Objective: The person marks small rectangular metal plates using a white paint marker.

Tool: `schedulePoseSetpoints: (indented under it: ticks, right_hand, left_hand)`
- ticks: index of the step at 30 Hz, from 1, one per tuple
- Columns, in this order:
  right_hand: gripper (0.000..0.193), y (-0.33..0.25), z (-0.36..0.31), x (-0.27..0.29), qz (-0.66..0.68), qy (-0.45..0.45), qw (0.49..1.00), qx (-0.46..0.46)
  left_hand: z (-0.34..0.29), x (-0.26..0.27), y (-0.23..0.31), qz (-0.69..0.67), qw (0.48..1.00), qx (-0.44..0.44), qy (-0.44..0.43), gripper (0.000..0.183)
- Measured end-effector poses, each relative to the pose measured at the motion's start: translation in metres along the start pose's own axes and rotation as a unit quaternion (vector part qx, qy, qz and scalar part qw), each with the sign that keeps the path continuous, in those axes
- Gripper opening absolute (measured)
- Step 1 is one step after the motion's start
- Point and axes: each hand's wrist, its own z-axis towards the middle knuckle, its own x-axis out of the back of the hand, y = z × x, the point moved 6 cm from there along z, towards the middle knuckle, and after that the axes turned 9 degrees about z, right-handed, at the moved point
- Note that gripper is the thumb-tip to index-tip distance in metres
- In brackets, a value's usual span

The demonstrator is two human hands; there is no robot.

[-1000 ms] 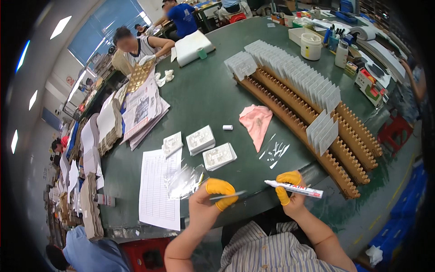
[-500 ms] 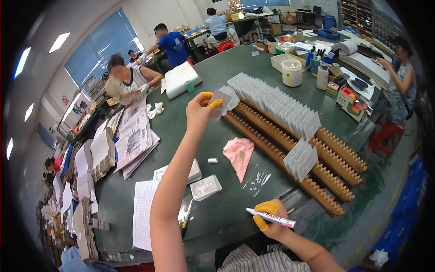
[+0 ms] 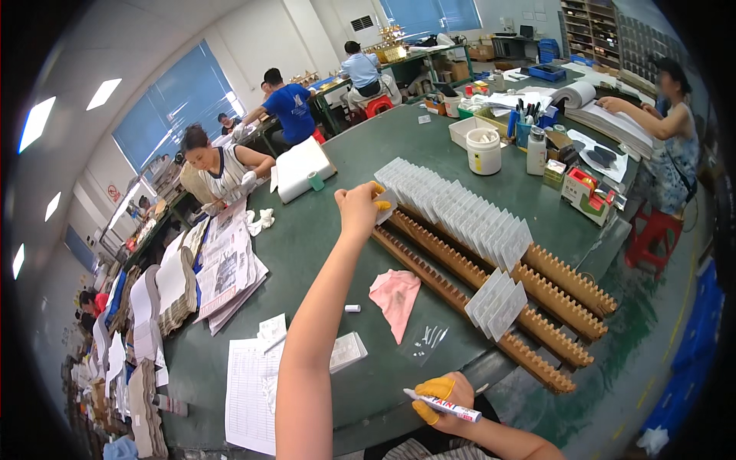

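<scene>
My left hand (image 3: pixel 359 208), with yellow finger covers, is stretched out to the far left end of notched wooden racks (image 3: pixel 571 351). Its fingers pinch a thin translucent plate (image 3: pixel 386 207) beside the first plates of a long upright row (image 3: pixel 458 208); whether that plate sits in a notch is hidden. A shorter group of plates (image 3: pixel 497 304) stands nearer, toward the racks' right end. Low at the table's near edge, my right hand (image 3: pixel 452 392), also with yellow finger covers, grips a white paint marker (image 3: pixel 452 409), its uncapped tip pointing left.
A pink cloth (image 3: pixel 394 303), a white cap (image 3: pixel 353 308) and a clear bag with white bits (image 3: pixel 428 341) lie midtable. Stacked plates (image 3: pixel 349 353) and a printed sheet (image 3: pixel 241 399) are by my left forearm. A white tub (image 3: pixel 484 153) stands behind the racks. Co-workers sit around.
My left hand has brought the plate rightward and down against the rack end, its fingers turned away. My right hand keeps the marker low. The whole view has tilted a little.
</scene>
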Motion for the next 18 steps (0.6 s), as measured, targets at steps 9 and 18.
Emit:
schedulePoseSetpoints:
  ticks: [9,18]
  right_hand:
    - [0.023,-0.002,0.000,0.001,0.000,0.005,1.000,0.010]
    - [0.020,-0.002,0.003,0.000,0.000,-0.012,1.000,-0.004]
  left_hand:
    - [-0.005,-0.007,0.005,-0.057,0.997,0.044,0.009,0.018]
    - [-0.033,0.040,-0.005,-0.130,0.983,0.052,0.116,0.015]
